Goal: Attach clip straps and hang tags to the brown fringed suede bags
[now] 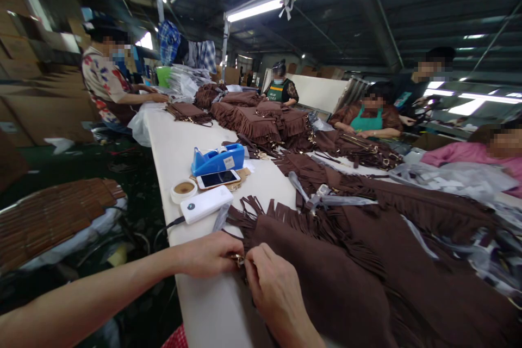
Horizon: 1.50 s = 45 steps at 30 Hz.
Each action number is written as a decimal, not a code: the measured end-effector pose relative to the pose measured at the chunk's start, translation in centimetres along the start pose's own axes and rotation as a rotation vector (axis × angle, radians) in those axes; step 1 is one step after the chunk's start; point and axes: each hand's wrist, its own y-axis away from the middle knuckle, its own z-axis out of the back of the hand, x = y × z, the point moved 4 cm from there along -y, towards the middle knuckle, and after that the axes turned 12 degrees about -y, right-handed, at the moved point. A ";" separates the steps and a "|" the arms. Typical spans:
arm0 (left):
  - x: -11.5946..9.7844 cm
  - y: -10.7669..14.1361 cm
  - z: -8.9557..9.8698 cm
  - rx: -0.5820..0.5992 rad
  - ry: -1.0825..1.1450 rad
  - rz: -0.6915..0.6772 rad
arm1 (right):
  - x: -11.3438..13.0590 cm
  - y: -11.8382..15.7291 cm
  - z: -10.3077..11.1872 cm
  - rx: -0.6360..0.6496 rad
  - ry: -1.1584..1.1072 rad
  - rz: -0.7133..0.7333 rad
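Note:
My left hand (212,254) comes in from the lower left, its fingers closed around a small gold metal clasp (235,258). Against it, my right hand (274,285) pinches the other side of the hardware; the exact piece between its fingertips is partly hidden. Both hands meet over the near edge of a brown fringed bag (322,277), which lies flat to the right. More brown fringed bags (391,196) overlap behind it, with a buckled strap partly wrapped in clear plastic (324,196) on top.
On the white table (163,136) stand a blue tape dispenser (218,159), a phone (218,178), a white power bank (207,204) and a round tub (183,190). Brown bags (253,114) are piled farther back. Several co-workers sit or stand around. A slatted seat (61,215) is at left.

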 end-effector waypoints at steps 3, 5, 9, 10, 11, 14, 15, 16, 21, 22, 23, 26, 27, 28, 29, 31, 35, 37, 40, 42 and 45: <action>0.2 -0.1 -0.1 0.013 0.017 0.011 | 0.2 -0.1 0.0 0.011 0.005 0.019; 0.4 -0.1 -0.2 0.024 0.042 0.031 | 0.2 -0.2 0.0 0.027 -0.013 0.010; 0.4 -0.2 -0.1 0.036 0.078 0.078 | 0.0 -0.2 0.1 0.052 -0.083 -0.023; 0.4 -0.2 -0.1 0.035 0.069 0.084 | -0.1 -0.2 0.1 0.053 -0.101 -0.030; 0.3 -0.2 -0.1 0.032 0.047 0.089 | -0.1 -0.1 0.1 0.054 -0.122 -0.035; -0.2 -0.3 0.0 0.027 -0.074 0.090 | -0.2 0.0 0.1 0.067 -0.239 -0.075; -0.4 -0.3 0.1 0.032 -0.111 0.078 | -0.2 0.0 0.1 0.073 -0.295 -0.092; -0.6 -0.4 0.1 0.043 -0.140 0.063 | -0.2 0.1 0.1 0.080 -0.353 -0.111; -0.7 -1.0 0.1 0.258 -0.163 0.053 | 0.8 0.4 1.0 0.129 -0.556 -0.113; -0.6 -1.2 0.1 0.315 -0.142 0.057 | 1.2 0.5 1.2 0.150 -0.565 -0.097; -0.4 -1.3 0.2 0.363 -0.116 0.057 | 1.6 0.5 1.3 0.174 -0.554 -0.079; 0.6 -1.9 0.5 0.448 -0.043 0.066 | 2.7 0.6 1.2 0.203 -0.416 -0.030; 0.9 -2.1 0.6 0.471 -0.014 0.074 | 2.9 0.6 1.1 0.187 -0.346 -0.016; 1.2 -2.2 0.6 0.491 0.020 0.080 | 3.2 0.6 0.8 0.157 -0.274 -0.002; 1.5 -2.3 0.6 0.510 0.059 0.084 | 3.3 0.6 0.5 0.118 -0.206 0.013; 2.0 -2.4 0.4 0.539 0.146 0.087 | 3.6 0.7 0.0 0.031 -0.088 0.042; 2.7 -2.2 0.2 0.536 0.298 0.073 | 4.0 0.9 -0.3 -0.101 0.009 0.137; 2.8 -2.1 0.1 0.524 0.348 0.056 | 4.1 0.9 -0.2 -0.123 0.002 0.197; 3.1 -2.2 -0.1 0.516 0.396 0.041 | 3.9 1.1 -0.1 -0.126 -0.035 0.246; 3.4 -2.4 -0.3 0.504 0.412 0.042 | 3.4 1.2 -0.3 -0.118 -0.056 0.237; 3.8 -2.6 -0.6 0.478 0.428 0.048 | 2.7 1.5 -0.8 -0.075 -0.041 0.238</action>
